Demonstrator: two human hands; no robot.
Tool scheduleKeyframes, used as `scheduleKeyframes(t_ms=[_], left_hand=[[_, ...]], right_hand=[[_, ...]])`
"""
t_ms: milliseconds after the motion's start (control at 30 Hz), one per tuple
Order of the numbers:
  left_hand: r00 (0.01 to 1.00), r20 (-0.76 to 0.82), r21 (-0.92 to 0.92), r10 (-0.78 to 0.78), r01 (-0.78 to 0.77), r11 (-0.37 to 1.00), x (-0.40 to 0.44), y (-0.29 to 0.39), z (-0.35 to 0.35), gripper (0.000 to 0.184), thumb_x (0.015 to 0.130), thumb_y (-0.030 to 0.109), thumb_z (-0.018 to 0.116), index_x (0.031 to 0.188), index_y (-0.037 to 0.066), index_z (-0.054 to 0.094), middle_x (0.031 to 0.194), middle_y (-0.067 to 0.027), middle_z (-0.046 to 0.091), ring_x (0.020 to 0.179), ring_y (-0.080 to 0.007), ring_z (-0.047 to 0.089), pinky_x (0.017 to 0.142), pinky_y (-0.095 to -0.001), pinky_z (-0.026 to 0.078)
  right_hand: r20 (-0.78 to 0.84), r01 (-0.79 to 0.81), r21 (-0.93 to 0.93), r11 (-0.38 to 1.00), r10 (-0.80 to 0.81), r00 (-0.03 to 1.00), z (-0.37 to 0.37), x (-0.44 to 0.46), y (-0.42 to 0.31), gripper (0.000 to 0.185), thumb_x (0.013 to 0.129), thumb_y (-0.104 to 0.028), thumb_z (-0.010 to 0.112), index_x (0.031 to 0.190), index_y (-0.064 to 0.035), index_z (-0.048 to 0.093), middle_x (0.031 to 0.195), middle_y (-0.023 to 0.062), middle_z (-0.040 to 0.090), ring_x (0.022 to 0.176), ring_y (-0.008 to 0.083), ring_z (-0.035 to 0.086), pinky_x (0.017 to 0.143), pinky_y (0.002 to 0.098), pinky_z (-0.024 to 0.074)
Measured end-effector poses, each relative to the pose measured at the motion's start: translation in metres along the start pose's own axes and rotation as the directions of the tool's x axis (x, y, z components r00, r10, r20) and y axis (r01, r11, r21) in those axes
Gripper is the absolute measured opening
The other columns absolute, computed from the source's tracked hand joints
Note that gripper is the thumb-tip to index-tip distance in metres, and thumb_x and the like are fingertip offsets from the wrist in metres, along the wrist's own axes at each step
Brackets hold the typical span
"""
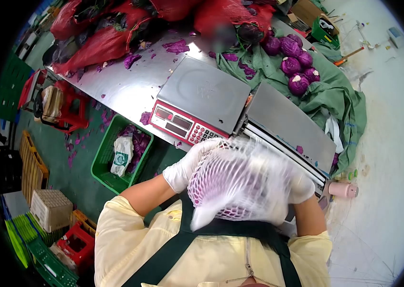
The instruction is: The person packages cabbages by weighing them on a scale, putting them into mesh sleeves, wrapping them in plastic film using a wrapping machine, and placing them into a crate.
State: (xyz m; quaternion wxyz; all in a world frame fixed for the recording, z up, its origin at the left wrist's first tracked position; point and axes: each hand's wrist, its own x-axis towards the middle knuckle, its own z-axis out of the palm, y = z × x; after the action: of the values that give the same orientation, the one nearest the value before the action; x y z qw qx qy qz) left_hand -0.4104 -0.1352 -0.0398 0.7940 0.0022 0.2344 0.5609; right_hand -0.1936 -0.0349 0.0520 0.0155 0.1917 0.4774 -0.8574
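A purple cabbage [240, 186] shows through the white foam net [211, 179] held close in front of my chest. My left hand [187, 165], in a white glove, grips the net along its left and upper side. On the other side my right hand [301, 186], also gloved in white, is at the net's right edge. Motion smears its fingers, so I cannot tell how they are set. The right part of the net is blurred too. Just beyond the hands lies a weighing scale [206, 91] with a red keypad panel, beside a flat metal-topped machine [288, 124].
Several bare purple cabbages [299, 83] rest on green cloth [350, 105] at the right. Red mesh sacks [99, 50] line the table's far side. A green crate [99, 165] with leaves stands at lower left. A pink bottle [343, 190] is right of my right hand.
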Motion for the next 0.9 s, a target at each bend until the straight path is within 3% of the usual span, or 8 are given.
scheduleKeyframes(t_ms=[100, 233, 333, 567, 633, 700, 800, 900], left_hand=[[0.97, 0.241, -0.324, -0.008, 0.088, 0.942, -0.001, 0.0, -0.006, 0.035, 0.094, 0.022, 0.045, 0.11, -0.005, 0.061, 0.105, -0.0173, 0.067, 0.095, -0.0252, 0.066, 0.089, -0.0373, 0.052], [0.98, -0.08, -0.23, 0.18, -0.194, 0.954, -0.009, -0.012, 0.02, 0.039, 0.09, 0.022, 0.041, 0.102, -0.007, 0.064, 0.098, -0.0173, 0.069, 0.091, -0.0283, 0.066, 0.087, -0.0381, 0.053], [0.878, 0.297, -0.14, 0.375, -0.348, 0.927, 0.006, -0.041, 0.023, 0.039, 0.084, 0.023, 0.046, 0.081, -0.008, 0.069, 0.097, -0.0219, 0.069, 0.091, -0.0338, 0.065, 0.093, -0.0396, 0.049], [0.941, 0.325, 0.305, 0.094, -0.198, 0.931, 0.012, -0.068, 0.114, 0.045, 0.079, 0.031, 0.054, 0.099, -0.008, 0.064, 0.096, -0.0184, 0.068, 0.085, -0.026, 0.065, 0.084, -0.0347, 0.05], [0.863, 0.405, 0.788, 0.302, -0.497, 0.363, 0.012, -0.087, 0.145, 0.032, 0.089, 0.028, 0.049, 0.1, 0.0, 0.061, 0.099, -0.0107, 0.064, 0.086, -0.0195, 0.061, 0.082, -0.0334, 0.048], [0.555, 0.485, 0.546, 0.676, -0.796, 0.261, 0.026, -0.109, 0.164, 0.028, 0.094, 0.023, 0.043, 0.104, 0.001, 0.057, 0.106, -0.0091, 0.061, 0.095, -0.0196, 0.059, 0.087, -0.0354, 0.046], [0.865, 0.158, 0.29, 0.477, -0.502, 0.815, 0.033, -0.12, 0.17, 0.033, 0.098, 0.03, 0.042, 0.116, 0.005, 0.053, 0.118, -0.0129, 0.058, 0.116, -0.0211, 0.05, 0.1, -0.0383, 0.039], [0.992, 0.055, 0.231, 0.109, -0.119, 0.966, 0.079, -0.15, 0.2, 0.064, 0.098, 0.055, 0.032, 0.133, 0.003, 0.047, 0.132, -0.0163, 0.052, 0.12, -0.0293, 0.052, 0.105, -0.0424, 0.04]], right_hand=[[-0.432, 0.446, 0.453, 0.772, -0.247, 0.867, -0.013, -0.01, 0.024, 0.069, 0.095, -0.051, 0.045, 0.137, 0.0034, 0.04, 0.134, 0.0207, 0.05, 0.12, 0.0325, 0.052, 0.103, 0.0456, 0.042], [-0.471, 0.227, 0.279, 0.933, -0.074, 0.879, -0.024, -0.032, 0.073, 0.039, 0.092, -0.028, 0.058, 0.118, 0.0012, 0.057, 0.108, 0.0082, 0.065, 0.093, 0.0136, 0.062, 0.085, 0.0261, 0.0506], [-0.629, 0.11, 0.203, 0.973, 0.043, 0.776, -0.021, -0.019, 0.095, 0.021, 0.096, -0.022, 0.056, 0.106, -0.003, 0.06, 0.091, 0.0003, 0.064, 0.083, 0.0069, 0.058, 0.079, 0.0233, 0.0487], [-0.491, 0.237, 0.631, 0.739, 0.144, 0.859, 0.007, -0.107, 0.068, 0.046, 0.097, -0.024, 0.051, 0.138, -0.0051, 0.044, 0.137, 0.0083, 0.051, 0.117, 0.0157, 0.055, 0.102, 0.0314, 0.0432], [-0.529, 0.332, -0.07, 0.941, -0.317, 0.787, -0.01, -0.127, 0.096, 0.045, 0.099, -0.033, 0.041, 0.132, -0.0039, 0.049, 0.131, 0.0097, 0.055, 0.117, 0.0175, 0.054, 0.105, 0.0334, 0.0399], [-0.506, 0.397, -0.468, 0.79, -0.608, 0.612, -0.023, -0.146, 0.107, 0.046, 0.1, -0.036, 0.036, 0.128, -0.0027, 0.052, 0.126, 0.011, 0.058, 0.116, 0.0188, 0.055, 0.105, 0.0351, 0.04], [-0.634, 0.741, -0.031, 0.671, -0.586, 0.505, -0.033, -0.17, 0.061, 0.044, 0.1, -0.034, 0.036, 0.122, -0.0009, 0.056, 0.118, 0.0128, 0.061, 0.112, 0.0198, 0.057, 0.099, 0.0371, 0.0449], [-0.53, 0.551, -0.634, 0.542, -0.824, 0.2, -0.073, -0.18, 0.013, 0.043, 0.101, -0.03, 0.035, 0.116, 0.0021, 0.059, 0.118, 0.0135, 0.061, 0.112, 0.0214, 0.056, 0.101, 0.0351, 0.0417]])
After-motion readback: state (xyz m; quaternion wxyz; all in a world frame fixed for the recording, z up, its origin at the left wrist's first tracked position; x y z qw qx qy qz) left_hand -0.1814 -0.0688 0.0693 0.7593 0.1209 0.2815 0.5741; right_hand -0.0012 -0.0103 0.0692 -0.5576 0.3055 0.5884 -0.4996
